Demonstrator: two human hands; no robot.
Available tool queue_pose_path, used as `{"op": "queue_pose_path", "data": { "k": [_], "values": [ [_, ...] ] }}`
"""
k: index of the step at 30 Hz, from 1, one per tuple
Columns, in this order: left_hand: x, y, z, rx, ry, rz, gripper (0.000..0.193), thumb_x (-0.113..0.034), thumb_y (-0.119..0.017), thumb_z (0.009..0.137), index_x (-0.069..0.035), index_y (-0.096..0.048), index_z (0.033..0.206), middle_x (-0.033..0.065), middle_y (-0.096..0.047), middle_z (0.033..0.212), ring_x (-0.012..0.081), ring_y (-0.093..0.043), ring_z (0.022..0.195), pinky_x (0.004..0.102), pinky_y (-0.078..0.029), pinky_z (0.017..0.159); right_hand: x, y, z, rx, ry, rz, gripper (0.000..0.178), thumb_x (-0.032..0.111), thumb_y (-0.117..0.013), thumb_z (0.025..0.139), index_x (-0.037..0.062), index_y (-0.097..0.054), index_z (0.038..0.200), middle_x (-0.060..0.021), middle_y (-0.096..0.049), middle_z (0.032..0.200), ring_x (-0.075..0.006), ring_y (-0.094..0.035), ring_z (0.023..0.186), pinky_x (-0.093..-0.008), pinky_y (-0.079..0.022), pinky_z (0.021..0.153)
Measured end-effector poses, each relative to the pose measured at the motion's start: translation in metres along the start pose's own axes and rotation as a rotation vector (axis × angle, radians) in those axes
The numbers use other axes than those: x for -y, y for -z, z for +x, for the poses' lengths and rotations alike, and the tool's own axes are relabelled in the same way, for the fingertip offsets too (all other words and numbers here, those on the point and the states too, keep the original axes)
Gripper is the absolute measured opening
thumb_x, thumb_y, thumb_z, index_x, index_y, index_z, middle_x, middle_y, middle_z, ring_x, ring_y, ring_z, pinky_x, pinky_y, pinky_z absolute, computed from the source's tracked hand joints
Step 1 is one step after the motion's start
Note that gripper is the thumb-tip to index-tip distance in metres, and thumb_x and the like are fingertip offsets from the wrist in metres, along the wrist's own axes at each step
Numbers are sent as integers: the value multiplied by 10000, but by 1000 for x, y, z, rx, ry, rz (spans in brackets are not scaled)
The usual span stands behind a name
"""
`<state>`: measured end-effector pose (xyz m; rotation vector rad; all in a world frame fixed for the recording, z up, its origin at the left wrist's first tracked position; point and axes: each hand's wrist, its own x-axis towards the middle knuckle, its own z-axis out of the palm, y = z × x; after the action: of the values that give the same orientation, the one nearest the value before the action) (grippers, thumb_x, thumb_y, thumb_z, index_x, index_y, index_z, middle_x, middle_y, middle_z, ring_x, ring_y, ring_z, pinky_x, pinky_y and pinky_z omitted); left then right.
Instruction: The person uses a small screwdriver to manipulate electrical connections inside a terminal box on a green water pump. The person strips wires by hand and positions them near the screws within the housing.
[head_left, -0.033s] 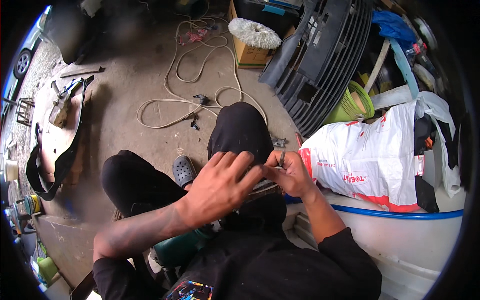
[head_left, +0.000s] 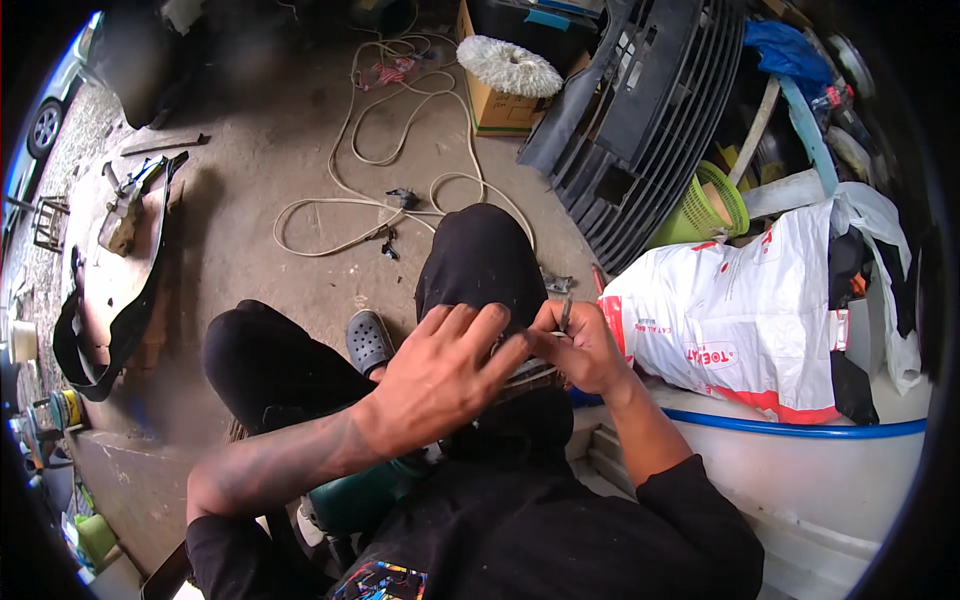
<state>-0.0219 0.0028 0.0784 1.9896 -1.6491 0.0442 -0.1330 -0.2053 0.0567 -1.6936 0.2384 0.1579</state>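
My left hand [head_left: 440, 375] is held in front of my knee, back upward and fingers curled. Its thumb and forefinger meet the fingertips of my right hand [head_left: 588, 350]; whatever lies between them is mostly hidden. A slim grey piece [head_left: 567, 315], possibly metal, sticks up from the closed fingers of my right hand. Its kind is too small to tell. Beneath the hands, part of a pale, ribbed-looking thing [head_left: 530, 378] shows above my lap. A dark green object [head_left: 358, 497] is partly covered by my left forearm.
A white bag with red print [head_left: 720, 320] lies on the right, beside a blue-edged white surface [head_left: 800, 430]. Beyond are a black car grille [head_left: 650, 120], a green basket [head_left: 705, 210] and a fluffy white pad [head_left: 510, 66]. A pale cord [head_left: 350, 200] loops across the floor.
The slim grey piece in my right hand has shifted up very slightly. My left hand stays nearly where it was.
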Motion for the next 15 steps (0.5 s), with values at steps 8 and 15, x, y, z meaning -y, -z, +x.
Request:
{"op": "queue_pose_path", "data": {
  "k": [8, 15],
  "values": [
    [-1, -12, 2, 34, 288, -556, 430, -4, -762, 805, -65, -533, 1164, 104, -600, 1042, 246, -631, 929, 354, -507, 762, 0, -4, -3, -41, 76, 59, 186, 153, -702, 968, 44, -613, 846, 62, -528, 681, -7, -429, 629, -205, -325, 557],
    [6, -33, -1, 69, 455, -1232, 526, 49, -756, 795, -72, -440, 1198, 15, -536, 762, 110, -507, 699, 283, -420, 630, -11, -8, 2, -42, 80, 84, 214, 155, -724, 951, 56, -608, 801, 75, -477, 694, -15, -406, 654, -229, -313, 554]
  ]
}}
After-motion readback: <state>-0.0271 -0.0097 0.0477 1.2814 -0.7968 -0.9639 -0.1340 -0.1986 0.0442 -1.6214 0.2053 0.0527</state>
